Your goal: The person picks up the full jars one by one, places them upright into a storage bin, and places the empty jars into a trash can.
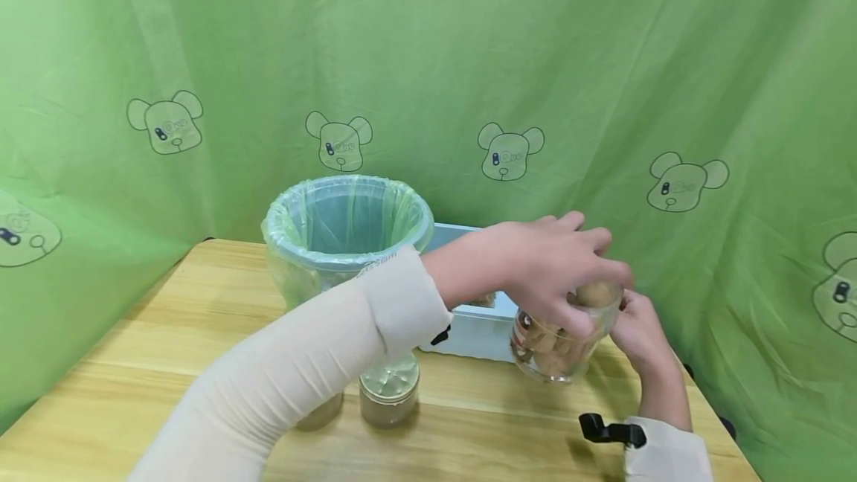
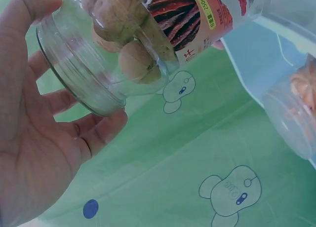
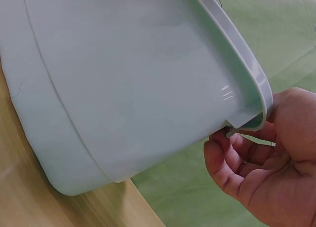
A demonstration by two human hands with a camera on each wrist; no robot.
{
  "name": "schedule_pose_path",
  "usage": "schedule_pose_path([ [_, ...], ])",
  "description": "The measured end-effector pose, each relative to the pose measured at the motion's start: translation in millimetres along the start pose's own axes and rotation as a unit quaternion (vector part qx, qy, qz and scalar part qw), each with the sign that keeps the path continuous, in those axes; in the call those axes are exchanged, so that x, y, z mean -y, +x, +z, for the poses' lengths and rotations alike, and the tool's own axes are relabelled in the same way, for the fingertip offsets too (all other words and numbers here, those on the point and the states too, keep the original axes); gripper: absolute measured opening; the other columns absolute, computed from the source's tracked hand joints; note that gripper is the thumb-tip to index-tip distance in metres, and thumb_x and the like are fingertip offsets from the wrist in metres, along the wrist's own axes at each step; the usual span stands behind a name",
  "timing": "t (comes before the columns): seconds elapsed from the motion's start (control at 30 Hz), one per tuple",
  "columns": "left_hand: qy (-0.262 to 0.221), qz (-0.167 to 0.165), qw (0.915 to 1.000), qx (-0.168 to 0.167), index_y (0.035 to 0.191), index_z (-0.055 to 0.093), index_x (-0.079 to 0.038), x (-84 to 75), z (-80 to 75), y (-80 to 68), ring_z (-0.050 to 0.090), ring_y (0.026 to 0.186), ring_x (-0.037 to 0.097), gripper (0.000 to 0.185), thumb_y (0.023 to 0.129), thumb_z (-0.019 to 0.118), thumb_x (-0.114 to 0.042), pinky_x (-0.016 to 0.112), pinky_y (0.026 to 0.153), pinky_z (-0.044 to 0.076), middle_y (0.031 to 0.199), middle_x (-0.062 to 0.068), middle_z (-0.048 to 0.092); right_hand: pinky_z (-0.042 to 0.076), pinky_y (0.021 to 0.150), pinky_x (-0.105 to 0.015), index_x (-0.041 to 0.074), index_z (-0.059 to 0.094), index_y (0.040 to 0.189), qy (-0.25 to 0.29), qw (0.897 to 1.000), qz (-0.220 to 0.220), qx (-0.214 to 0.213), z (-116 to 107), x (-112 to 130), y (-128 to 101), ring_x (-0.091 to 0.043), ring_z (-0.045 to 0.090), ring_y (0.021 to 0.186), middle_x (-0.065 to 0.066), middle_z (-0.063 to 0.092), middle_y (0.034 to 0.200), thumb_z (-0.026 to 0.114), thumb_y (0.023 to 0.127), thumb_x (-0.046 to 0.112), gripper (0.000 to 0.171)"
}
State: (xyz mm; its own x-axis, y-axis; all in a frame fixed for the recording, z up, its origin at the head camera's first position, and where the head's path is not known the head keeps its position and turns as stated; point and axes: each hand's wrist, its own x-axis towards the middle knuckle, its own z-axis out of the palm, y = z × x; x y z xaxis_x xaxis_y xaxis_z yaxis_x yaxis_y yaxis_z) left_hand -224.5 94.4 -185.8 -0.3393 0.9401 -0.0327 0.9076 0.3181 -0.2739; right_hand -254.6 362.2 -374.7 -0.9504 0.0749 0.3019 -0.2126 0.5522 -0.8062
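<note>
Only the left wrist view shows the left hand (image 2: 39, 138) curled round the clear glass jar's (image 2: 98, 59) ribbed mouth, round brown nuts (image 2: 136, 61) inside. Head view: the right hand (image 1: 636, 333) cups that jar at 3 o'clock. Its fingers look curled in the right wrist view by a smooth grey plastic tub (image 3: 123, 89).

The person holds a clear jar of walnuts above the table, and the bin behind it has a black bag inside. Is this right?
Not quite: the bag in the bin is translucent pale green, as the head view shows. Both hands do hold the clear jar of walnuts.

We are reaching our left arm, sleeved in cream, across our body to the right, its left hand (image 1: 559, 274) curling fingers (image 2: 101, 131) downward in a grip, while our right hand (image 1: 639, 333) is rising beneath it with fingers (image 3: 224, 163) bent.
</note>
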Motion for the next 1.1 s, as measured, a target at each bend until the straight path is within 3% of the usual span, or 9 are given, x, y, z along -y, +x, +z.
schedule_pose_path([
  [0.17,0.008,-0.016,0.9998,-0.001,0.155,0.037,-0.042,4.9,-5.3,3.7,0.039,0.111,0.019,0.061,0.097,0.050,-0.054,0.026,0.087,0.040,0.140,-0.003,0.044,0.049,0.071,-0.026,0.002,0.068,0.113,-0.012,1.000,0.007,0.004,0.4,0.0,0.7,-0.007,0.054,0.087,0.014,0.063,0.094,0.063,0.102,0.026,0.027],
  [0.37,0.012,-0.032,0.9994,-0.008,0.155,0.035,-0.043,13.7,-6.0,10.2,0.038,0.114,0.018,0.061,0.097,0.049,-0.056,0.025,0.087,0.037,0.141,-0.003,0.042,0.047,0.068,-0.028,-0.005,0.064,0.122,-0.046,0.999,0.026,0.009,1.8,2.4,2.2,-0.012,0.052,0.085,-0.004,0.062,0.096,0.052,0.107,0.030,0.040],
  [0.57,0.011,-0.052,0.9985,-0.013,0.156,0.031,-0.044,24.4,-3.0,18.8,0.037,0.122,0.019,0.063,0.096,0.048,-0.056,0.026,0.092,0.037,0.145,-0.003,0.038,0.048,0.077,-0.022,0.000,0.052,0.147,-0.059,0.997,0.038,0.030,2.5,5.4,2.3,-0.010,0.052,0.104,-0.022,0.058,0.132,0.043,0.109,0.043,0.058],
  [0.83,-0.001,-0.063,0.9979,-0.018,0.159,0.027,-0.043,36.1,6.0,30.0,0.034,0.122,0.020,0.067,0.097,0.050,-0.056,0.026,0.090,0.035,0.146,-0.002,0.036,0.047,0.067,-0.028,0.003,0.061,0.122,-0.050,0.998,0.032,0.027,2.8,4.7,3.3,-0.015,0.050,0.087,-0.010,0.056,0.103,0.045,0.109,0.042,0.044],
  [0.97,0.000,-0.072,0.9972,-0.019,0.159,0.025,-0.043,39.2,11.2,36.7,0.033,0.123,0.020,0.068,0.097,0.049,-0.055,0.027,0.091,0.034,0.150,-0.001,0.033,0.047,0.074,-0.019,0.001,0.056,0.142,-0.048,0.998,0.036,0.033,2.6,4.1,2.2,-0.008,0.049,0.101,-0.017,0.058,0.129,0.044,0.109,0.043,0.054],
  [1.1,-0.002,-0.081,0.9964,-0.023,0.159,0.025,-0.045,42.2,14.8,43.2,0.033,0.124,0.020,0.068,0.096,0.048,-0.055,0.027,0.092,0.034,0.151,-0.002,0.033,0.045,0.080,-0.012,-0.001,0.042,0.154,-0.045,0.997,0.045,0.041,3.1,4.1,2.6,-0.001,0.046,0.111,-0.025,0.047,0.149,0.043,0.109,0.042,0.062],
])
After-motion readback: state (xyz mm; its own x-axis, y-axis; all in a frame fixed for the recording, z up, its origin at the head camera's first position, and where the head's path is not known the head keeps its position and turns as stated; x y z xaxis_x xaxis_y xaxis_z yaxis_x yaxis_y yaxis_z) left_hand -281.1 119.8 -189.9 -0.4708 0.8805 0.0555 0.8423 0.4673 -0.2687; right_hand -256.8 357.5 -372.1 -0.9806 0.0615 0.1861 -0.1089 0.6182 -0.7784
